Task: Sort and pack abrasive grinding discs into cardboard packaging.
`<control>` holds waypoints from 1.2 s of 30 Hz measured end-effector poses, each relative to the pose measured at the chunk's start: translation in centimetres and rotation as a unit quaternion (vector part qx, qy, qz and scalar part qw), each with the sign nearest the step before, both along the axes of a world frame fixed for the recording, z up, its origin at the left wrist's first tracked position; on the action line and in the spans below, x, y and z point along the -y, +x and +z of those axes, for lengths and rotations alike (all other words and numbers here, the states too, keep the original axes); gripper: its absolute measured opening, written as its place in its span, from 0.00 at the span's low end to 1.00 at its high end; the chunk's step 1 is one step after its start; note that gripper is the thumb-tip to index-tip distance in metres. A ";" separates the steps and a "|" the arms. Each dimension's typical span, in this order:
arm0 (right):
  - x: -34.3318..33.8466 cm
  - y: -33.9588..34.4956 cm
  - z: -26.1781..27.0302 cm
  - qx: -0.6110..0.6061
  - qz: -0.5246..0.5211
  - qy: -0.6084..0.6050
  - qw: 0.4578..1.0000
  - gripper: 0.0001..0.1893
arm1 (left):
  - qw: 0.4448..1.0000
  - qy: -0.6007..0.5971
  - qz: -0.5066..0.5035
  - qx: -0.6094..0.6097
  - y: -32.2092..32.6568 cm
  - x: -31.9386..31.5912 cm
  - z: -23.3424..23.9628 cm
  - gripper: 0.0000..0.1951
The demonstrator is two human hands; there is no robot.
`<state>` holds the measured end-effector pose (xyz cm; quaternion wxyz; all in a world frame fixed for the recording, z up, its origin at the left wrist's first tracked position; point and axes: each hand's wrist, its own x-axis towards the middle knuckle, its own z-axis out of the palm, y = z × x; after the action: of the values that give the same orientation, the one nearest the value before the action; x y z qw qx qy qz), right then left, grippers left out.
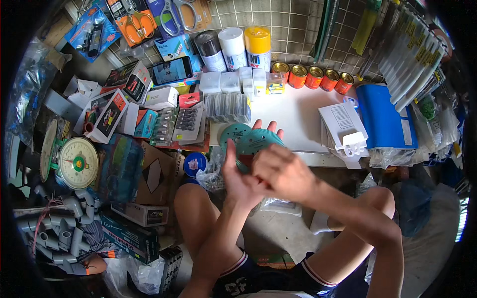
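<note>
My left hand (242, 182) is palm up, its thumb over the face of a teal saw-edged cutting disc (257, 143) and its fingertips showing behind the disc's far edge. A second teal disc (231, 133) with small holes overlaps it at the left; whether that one is also gripped cannot be seen. My right hand (283, 167), curled and a little blurred, crosses over the left palm and the disc's near edge. A small dark red piece (246, 161) shows between the hands, and what the right fingers hold is hidden.
Plastic cases (227, 108) stand just beyond the discs on a white tabletop (294, 123). Behind are spray cans (233, 48) and several small red tins (315, 77). White packets (343, 128) and a blue folder (385, 117) lie right. A dial scale (79, 162) stands left.
</note>
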<state>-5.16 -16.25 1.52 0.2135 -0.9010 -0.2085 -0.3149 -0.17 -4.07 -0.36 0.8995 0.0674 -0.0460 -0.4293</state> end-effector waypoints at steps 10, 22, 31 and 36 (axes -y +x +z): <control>0.7 -0.3 0.0 0.000 0.015 0.010 1.000 0.11 | 1.000 -0.020 -0.008 0.015 -0.7 1.1 -1.0 0.35; 2.0 -0.4 0.5 -0.138 -0.036 0.629 0.765 0.12 | 0.931 0.294 0.216 0.035 -1.7 2.4 -3.1 0.15; -0.8 -0.3 -1.7 0.045 0.010 0.173 0.984 0.13 | 0.975 0.208 0.062 0.048 -3.0 1.4 -8.4 0.21; -0.2 0.0 -0.3 0.062 0.073 0.083 0.992 0.13 | 0.996 0.079 -0.023 -0.013 -1.2 -0.2 -3.1 0.24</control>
<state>-5.12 -16.08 1.19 0.2963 -0.8411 -0.2604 -0.3702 -1.38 -3.87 -3.45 0.8819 0.1318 -0.0012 -0.4527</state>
